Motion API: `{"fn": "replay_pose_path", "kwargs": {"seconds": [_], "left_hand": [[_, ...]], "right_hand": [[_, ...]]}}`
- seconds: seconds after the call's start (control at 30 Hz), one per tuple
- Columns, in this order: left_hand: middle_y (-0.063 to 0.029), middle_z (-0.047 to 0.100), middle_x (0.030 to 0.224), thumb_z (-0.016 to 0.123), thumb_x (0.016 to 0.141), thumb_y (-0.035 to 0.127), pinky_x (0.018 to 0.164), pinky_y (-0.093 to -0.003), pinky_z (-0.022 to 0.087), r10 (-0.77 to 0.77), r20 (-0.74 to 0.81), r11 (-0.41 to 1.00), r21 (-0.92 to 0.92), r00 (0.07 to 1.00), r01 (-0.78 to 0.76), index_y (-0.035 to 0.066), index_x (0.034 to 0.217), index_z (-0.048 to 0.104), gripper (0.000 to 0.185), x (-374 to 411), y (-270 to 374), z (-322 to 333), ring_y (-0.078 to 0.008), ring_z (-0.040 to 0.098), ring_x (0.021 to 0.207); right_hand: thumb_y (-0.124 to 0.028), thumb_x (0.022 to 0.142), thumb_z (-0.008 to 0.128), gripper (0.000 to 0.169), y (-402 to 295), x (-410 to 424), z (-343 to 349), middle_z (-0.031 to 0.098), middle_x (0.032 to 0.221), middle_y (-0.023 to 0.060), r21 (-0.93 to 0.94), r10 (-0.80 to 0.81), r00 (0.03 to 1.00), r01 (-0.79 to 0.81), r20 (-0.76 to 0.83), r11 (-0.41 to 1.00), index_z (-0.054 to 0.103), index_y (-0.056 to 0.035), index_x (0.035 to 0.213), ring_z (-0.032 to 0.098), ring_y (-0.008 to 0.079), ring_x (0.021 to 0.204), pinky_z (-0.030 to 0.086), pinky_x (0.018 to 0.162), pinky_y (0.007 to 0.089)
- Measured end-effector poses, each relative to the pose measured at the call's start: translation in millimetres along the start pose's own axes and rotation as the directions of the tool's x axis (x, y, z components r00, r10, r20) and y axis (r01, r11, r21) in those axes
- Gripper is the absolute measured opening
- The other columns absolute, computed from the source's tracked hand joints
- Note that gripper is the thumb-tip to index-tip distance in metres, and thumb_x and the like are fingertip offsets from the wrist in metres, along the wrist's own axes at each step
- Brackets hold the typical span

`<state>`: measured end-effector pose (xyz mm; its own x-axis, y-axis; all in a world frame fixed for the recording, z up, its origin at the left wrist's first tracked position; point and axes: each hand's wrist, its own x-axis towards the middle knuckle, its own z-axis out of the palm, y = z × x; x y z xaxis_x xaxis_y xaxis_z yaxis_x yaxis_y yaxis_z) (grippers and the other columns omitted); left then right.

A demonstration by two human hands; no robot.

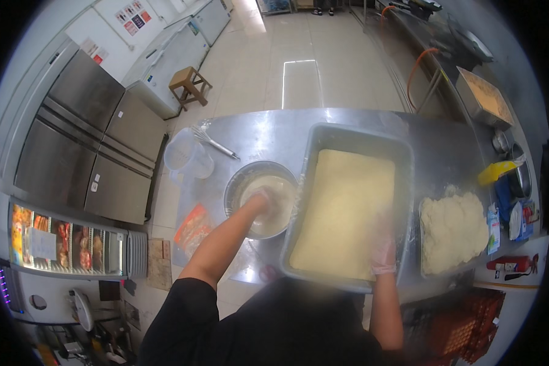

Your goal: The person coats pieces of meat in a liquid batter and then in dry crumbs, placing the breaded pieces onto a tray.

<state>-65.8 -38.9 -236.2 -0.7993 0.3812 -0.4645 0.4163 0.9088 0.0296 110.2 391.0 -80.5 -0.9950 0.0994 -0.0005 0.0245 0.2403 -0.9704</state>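
My left hand [265,201], in a clear plastic glove, reaches down into a round metal bowl [231,185] of pale, wet batter [277,219]. Its fingers are blurred and partly hidden by the batter. Right of the bowl stands a deep grey plastic tub [361,135] with a broad bed of pale yellow crumbs [347,196]. Inside the tub's right side, my gloved right hand [383,251] is low over the crumbs or touching them. Motion blur hides its fingers, so I cannot tell whether it holds anything.
On the steel table [265,123] lie a whisk [217,144], a clear plastic jug [190,155] and an orange-and-clear bag [194,228]. A tray heaped with pale dough-like food [453,233] sits at right. Beyond are a stool [190,82] and a person's feet [323,12].
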Motion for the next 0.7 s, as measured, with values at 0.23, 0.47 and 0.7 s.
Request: {"fn": "replay_pose_path", "kwargs": {"seconds": [0.23,0.47,0.7], "left_hand": [[-0.0213,0.066,0.127,0.067,0.083,0.043,0.100,-0.0446,0.050,-0.163,0.123,0.979,-0.100,0.979,0.175,0.004,0.121,0.071,0.055,-10.9,16.0,-64.5,-0.0371,0.064,0.117],[-0.0222,0.066,0.127,0.065,0.086,0.053,0.098,-0.0457,0.051,-0.229,-0.073,0.933,-0.300,0.971,0.198,0.009,0.126,0.068,0.059,-44.6,52.1,-104.5,-0.0392,0.065,0.114],[-0.0213,0.065,0.130,0.082,0.077,0.029,0.100,-0.0453,0.051,-0.458,-0.003,0.862,-0.248,0.889,0.443,0.005,0.126,0.066,0.056,-21.6,50.2,-85.6,-0.0379,0.063,0.119]], "right_hand": [[0.006,0.088,0.060,0.057,13.9,1.5,-4.7,0.025,0.167,0.0157,-0.128,-0.099,0.995,0.094,-0.033,0.987,0.049,0.0019,0.144,0.039,0.0328,0.146,0.042,0.114,0.0405],[0.004,0.088,0.061,0.056,6.5,1.1,-2.2,0.025,0.166,0.0179,-0.154,-0.104,0.994,0.098,-0.027,0.983,0.051,0.0014,0.143,0.037,0.0338,0.148,0.041,0.115,0.0420],[0.006,0.088,0.059,0.077,23.3,1.3,-0.6,0.026,0.166,0.0183,-0.052,-0.088,0.996,0.087,-0.009,0.995,0.029,-0.0042,0.158,0.040,0.0350,0.145,0.040,0.115,0.0421]]}}
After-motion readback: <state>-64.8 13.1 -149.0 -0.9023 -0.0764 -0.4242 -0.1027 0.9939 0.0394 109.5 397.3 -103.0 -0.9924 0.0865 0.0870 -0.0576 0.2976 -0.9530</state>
